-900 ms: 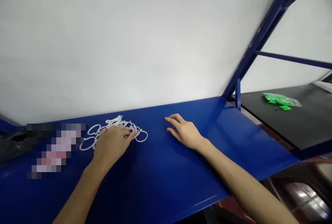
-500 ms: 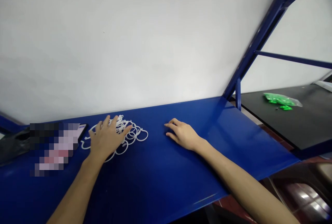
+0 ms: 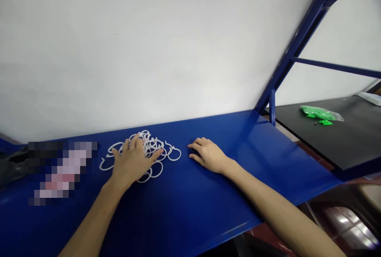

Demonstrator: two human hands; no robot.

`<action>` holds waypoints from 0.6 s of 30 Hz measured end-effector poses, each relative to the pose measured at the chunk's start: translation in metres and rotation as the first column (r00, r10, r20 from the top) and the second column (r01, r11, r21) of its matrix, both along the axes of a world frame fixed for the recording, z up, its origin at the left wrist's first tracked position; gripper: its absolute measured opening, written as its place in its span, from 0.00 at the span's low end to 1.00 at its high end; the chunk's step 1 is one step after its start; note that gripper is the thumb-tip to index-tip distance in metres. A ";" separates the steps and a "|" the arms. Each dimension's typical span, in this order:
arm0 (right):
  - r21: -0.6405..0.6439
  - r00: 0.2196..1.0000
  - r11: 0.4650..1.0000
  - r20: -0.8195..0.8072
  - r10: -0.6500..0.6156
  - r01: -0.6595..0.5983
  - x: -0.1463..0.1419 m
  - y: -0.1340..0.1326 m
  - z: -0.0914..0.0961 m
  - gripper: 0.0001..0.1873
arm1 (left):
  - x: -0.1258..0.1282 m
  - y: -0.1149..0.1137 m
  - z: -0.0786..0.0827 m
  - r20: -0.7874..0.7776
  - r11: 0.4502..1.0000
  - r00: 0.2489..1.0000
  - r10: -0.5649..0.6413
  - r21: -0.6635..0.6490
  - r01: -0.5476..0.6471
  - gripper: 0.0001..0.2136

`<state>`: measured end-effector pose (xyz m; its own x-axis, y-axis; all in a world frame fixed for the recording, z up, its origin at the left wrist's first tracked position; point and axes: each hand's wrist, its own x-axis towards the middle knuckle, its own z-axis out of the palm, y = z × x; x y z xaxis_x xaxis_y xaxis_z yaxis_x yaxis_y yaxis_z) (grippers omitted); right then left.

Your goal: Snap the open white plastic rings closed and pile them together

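Observation:
A loose pile of white plastic rings (image 3: 174,154) lies on the blue tabletop (image 3: 184,209), several of them overlapping. Each ring looks thin, and some have a gap or small knob. Spread over the pile is my left hand (image 3: 132,161), palm down with fingers and thumb apart, covering part of the rings. My right hand (image 3: 210,155) rests on the tabletop to the right of the pile, fingers apart and slightly bent, with nothing visible in it. A short stretch of blue surface separates it from the nearest ring.
At left lie a blurred-out flat object (image 3: 67,169) and a black bag (image 3: 13,167). Behind the table stands a white wall (image 3: 178,50); a blue metal frame (image 3: 293,44) rises at right. Beyond it, a black table (image 3: 333,142) holds a clear bag of green pieces (image 3: 317,113).
My left hand has moved right, and the ring pile has shifted right with it. My right hand stays in nearly the same place.

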<state>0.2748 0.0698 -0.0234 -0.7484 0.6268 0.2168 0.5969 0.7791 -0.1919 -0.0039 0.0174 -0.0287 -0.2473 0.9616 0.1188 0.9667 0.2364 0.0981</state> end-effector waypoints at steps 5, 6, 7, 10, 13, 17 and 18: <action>-0.008 1.000 1.000 -0.005 -0.001 0.001 0.001 -0.001 0.002 0.18 | 0.002 -0.001 0.009 -0.049 0.986 0.999 0.016 0.165 -0.007 0.41; -0.010 1.000 1.000 -0.005 -0.004 0.004 0.001 -0.001 0.002 0.18 | 0.003 -0.001 0.009 -0.065 0.979 0.998 0.014 0.202 -0.001 0.40; -0.010 1.000 1.000 -0.004 -0.012 0.012 0.000 -0.001 0.002 0.18 | 0.003 -0.002 0.009 -0.077 0.974 0.997 0.011 0.227 0.007 0.40; 0.005 0.997 0.997 -0.001 -0.075 0.075 0.000 -0.002 0.001 0.19 | 0.005 -0.001 0.004 -0.076 0.984 0.997 0.001 0.180 0.013 0.41; 0.012 0.992 0.992 0.001 -0.124 0.124 0.000 -0.002 -0.001 0.20 | 0.006 0.001 -0.005 -0.043 0.997 0.998 -0.054 0.050 0.056 0.42; 0.007 0.993 0.993 0.011 -0.117 0.117 0.000 -0.002 -0.001 0.20 | 0.004 0.004 -0.015 -0.060 0.975 0.977 -0.206 0.071 0.210 0.37; 0.006 0.993 0.993 0.016 -0.117 0.117 0.000 -0.001 -0.001 0.20 | 0.004 0.005 -0.016 -0.068 0.963 0.968 -0.243 0.099 0.249 0.36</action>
<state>0.2748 0.0683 -0.0247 -0.6737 0.7089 0.2088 0.6868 0.7049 -0.1773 -0.0001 0.0220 -0.0452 0.0054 0.9732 0.2298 0.9983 -0.0185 0.0550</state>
